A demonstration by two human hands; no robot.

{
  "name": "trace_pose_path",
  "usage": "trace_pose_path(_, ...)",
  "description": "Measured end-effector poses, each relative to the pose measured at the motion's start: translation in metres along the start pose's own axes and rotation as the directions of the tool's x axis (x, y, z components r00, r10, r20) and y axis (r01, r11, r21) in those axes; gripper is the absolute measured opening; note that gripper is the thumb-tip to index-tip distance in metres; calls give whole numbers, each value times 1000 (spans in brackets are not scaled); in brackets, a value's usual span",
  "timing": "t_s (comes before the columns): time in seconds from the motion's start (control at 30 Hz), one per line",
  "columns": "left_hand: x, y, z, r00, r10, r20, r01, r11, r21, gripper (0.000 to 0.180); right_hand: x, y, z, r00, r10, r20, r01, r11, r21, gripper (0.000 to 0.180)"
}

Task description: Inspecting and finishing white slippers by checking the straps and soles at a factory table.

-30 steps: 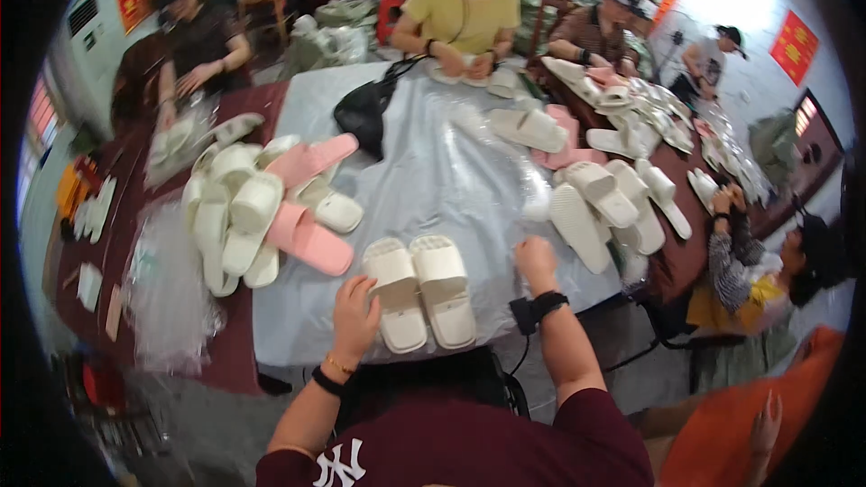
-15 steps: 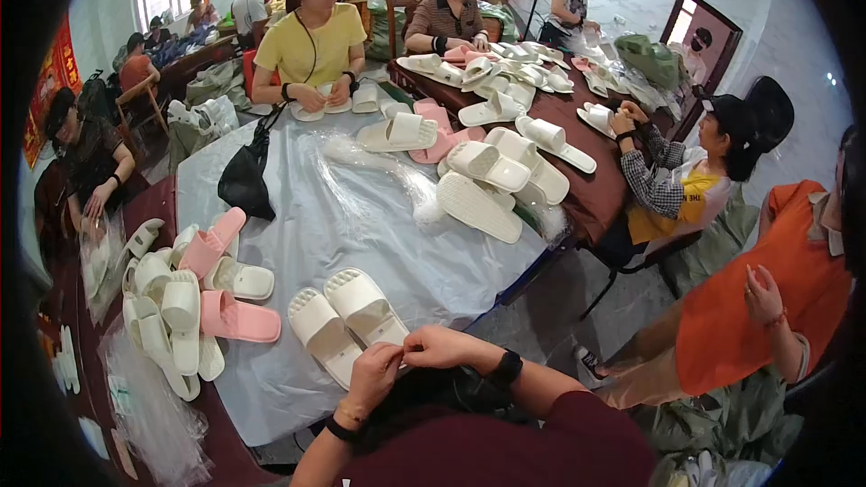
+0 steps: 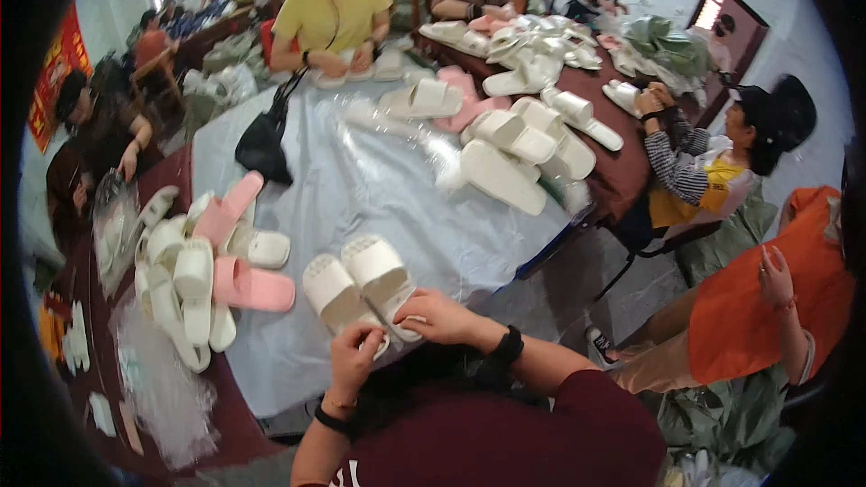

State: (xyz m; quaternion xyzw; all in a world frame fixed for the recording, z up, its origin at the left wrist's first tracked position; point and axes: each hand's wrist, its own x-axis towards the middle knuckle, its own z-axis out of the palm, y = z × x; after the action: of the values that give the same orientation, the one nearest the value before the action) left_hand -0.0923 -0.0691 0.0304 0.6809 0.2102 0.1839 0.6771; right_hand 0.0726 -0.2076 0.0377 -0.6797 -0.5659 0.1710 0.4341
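Note:
A pair of white slippers lies side by side before me, toes pointing away: the left slipper (image 3: 332, 293) and the right slipper (image 3: 373, 266). At the heel of the left one, my left hand (image 3: 352, 361) has its fingers closed on the edge. My right hand (image 3: 444, 317) grips the heel of the right slipper, fingers bent over it. Part of both heels is hidden by my fingers. Any small item between the fingertips is too small to make out.
Left of the pair sits a pile of white and pink slippers (image 3: 192, 268) beside clear plastic bags (image 3: 167, 388). More white slippers (image 3: 505, 167) lie across the grey-covered table (image 3: 311, 203), near a black bag (image 3: 262, 149). Several people sit or stand around; one in orange (image 3: 767, 298) is at right.
My hands, pinched together half a second ago, have parted, one to each slipper's heel. The whole view has shifted, so the scene sits further right and higher.

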Motion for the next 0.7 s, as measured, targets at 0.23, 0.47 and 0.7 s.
trace_pose_path(0.23,10,-4,-13,995,-64,-77,59,996,-60,16,-1,-20,15,961,245,130,-272,925,266,14)
trace_pose_path(0.47,7,-17,-25,982,-139,-130,127,987,-97,15,0,-22,25,854,475,214,-516,824,234,19)
trace_pose_path(0.7,28,-19,-62,935,-57,-351,55,998,-14,22,8,-9,44,819,574,2,-573,818,46,22)
